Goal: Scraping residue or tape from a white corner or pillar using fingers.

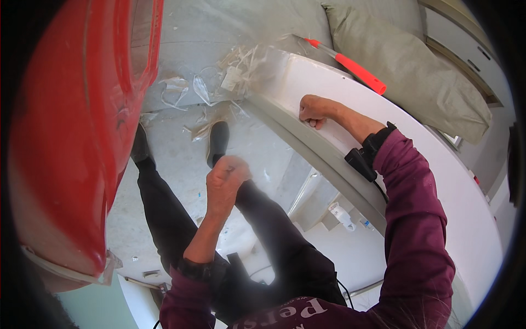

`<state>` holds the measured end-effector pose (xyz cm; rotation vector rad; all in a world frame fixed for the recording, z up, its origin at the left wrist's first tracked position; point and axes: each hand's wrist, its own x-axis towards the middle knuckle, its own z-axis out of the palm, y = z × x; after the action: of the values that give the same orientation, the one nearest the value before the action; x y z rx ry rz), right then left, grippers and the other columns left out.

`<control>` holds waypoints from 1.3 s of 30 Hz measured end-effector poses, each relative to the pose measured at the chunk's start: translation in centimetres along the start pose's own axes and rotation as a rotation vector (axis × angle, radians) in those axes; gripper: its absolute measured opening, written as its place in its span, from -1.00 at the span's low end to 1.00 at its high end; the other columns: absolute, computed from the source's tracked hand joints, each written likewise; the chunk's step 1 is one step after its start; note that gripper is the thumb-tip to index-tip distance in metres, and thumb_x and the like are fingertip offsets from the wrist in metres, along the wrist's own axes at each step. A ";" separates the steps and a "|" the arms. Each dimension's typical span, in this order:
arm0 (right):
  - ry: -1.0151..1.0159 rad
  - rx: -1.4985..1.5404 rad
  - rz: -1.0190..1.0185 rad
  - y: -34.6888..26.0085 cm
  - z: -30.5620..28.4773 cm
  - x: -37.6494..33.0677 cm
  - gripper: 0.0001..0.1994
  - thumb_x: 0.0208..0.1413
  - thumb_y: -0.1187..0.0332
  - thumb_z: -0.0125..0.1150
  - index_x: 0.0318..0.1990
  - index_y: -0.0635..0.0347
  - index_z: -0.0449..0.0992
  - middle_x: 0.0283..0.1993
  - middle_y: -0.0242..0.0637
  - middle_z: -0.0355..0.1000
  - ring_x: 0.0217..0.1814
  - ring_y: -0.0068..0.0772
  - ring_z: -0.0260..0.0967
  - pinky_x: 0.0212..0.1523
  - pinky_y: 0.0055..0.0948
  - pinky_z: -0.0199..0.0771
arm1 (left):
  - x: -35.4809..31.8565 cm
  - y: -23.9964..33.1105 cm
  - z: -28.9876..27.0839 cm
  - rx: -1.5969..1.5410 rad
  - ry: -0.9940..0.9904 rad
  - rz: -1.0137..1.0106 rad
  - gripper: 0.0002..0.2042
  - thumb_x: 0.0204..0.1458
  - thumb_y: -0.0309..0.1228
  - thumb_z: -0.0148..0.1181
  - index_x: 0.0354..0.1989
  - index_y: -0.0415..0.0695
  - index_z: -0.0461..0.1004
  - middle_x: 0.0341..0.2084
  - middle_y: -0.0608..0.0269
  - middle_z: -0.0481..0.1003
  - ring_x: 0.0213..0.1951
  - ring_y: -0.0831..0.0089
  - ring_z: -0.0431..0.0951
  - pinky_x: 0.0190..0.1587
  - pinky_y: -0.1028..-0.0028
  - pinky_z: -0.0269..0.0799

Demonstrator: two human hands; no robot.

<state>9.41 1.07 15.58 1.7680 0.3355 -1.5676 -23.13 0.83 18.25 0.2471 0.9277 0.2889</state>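
Note:
My right hand (315, 111) rests against the inner edge of a curved white panel (427, 142). Its fingers are curled in, and whatever they pinch is hidden. Over my right thigh, in mid-air, is my left hand (229, 170). Motion smears its fingertips, but the fingers look curled closed; I cannot make out anything in them. Along the near side of the panel edge runs a grey strip (323, 148). Beyond the right hand, a long tool with a red handle (361, 74) and a thin metal shaft lies across the panel's far edge.
A large glossy red shell (66, 148) stands close on my left. Torn film scraps (200, 90) litter the grey floor ahead, beside my shoe (219, 140). A stuffed grey-green bag (405, 71) lies beyond the panel. Under the panel, a crumpled white wrapper (342, 215) is on the floor.

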 end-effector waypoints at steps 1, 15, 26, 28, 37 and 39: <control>0.017 -0.006 -0.025 0.0 0.1 0.0 -0.86 -0.12 0.49 0.08 -0.55 0.43 0.47 -0.65 -0.13 0.39 -0.67 -0.27 0.41 -0.71 -0.34 0.52 | 0.0 0.0 0.0 -0.003 0.001 0.004 -0.97 0.01 -0.56 0.12 -0.37 -0.18 0.44 -0.48 0.40 0.44 -0.40 0.66 0.38 -0.28 0.64 0.31; 0.014 0.017 -0.016 0.3 -0.1 0.3 -0.88 -0.15 0.53 0.07 -0.56 0.44 0.47 -0.61 -0.07 0.43 -0.66 -0.23 0.45 -0.70 -0.29 0.52 | -0.1 0.0 -0.1 0.046 -0.046 0.059 -0.86 0.16 -0.42 -0.05 -0.37 -0.20 0.40 -0.49 0.26 0.46 -0.39 0.55 0.43 -0.23 0.54 0.34; 0.133 0.162 -0.070 0.7 0.5 -0.1 -0.88 -0.13 0.53 0.07 -0.58 0.45 0.45 -0.63 -0.08 0.41 -0.69 -0.26 0.42 -0.74 -0.32 0.49 | -0.4 0.2 -0.4 0.026 -0.031 0.064 -0.85 0.16 -0.43 -0.06 -0.38 -0.20 0.40 -0.50 0.25 0.46 -0.41 0.54 0.43 -0.24 0.53 0.34; 0.105 0.148 -0.063 0.7 0.3 0.1 -0.88 -0.13 0.53 0.07 -0.59 0.44 0.45 -0.64 -0.09 0.40 -0.69 -0.25 0.41 -0.75 -0.32 0.48 | -0.5 0.3 -0.4 0.030 -0.028 0.059 -0.85 0.16 -0.44 -0.06 -0.38 -0.20 0.40 -0.50 0.25 0.46 -0.41 0.54 0.43 -0.24 0.53 0.34; 0.105 0.001 -0.052 -0.2 0.5 -0.1 -0.87 -0.14 0.54 0.07 -0.58 0.47 0.46 -0.65 -0.10 0.41 -0.70 -0.24 0.42 -0.74 -0.34 0.49 | -0.6 0.5 -0.5 0.001 -0.020 0.060 -0.85 0.16 -0.45 -0.08 -0.38 -0.21 0.40 -0.50 0.25 0.46 -0.41 0.54 0.42 -0.25 0.53 0.34; 0.145 0.009 -0.065 -0.1 0.7 -0.3 -0.87 -0.13 0.54 0.06 -0.58 0.47 0.46 -0.64 -0.09 0.42 -0.70 -0.24 0.42 -0.73 -0.34 0.50 | -0.6 0.5 -0.6 -0.001 -0.018 0.066 -0.85 0.16 -0.44 -0.08 -0.37 -0.21 0.40 -0.50 0.24 0.46 -0.42 0.54 0.42 -0.26 0.54 0.34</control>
<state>8.81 0.74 15.86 1.8995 0.4597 -1.4908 -24.00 1.16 18.50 0.2795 0.9024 0.3470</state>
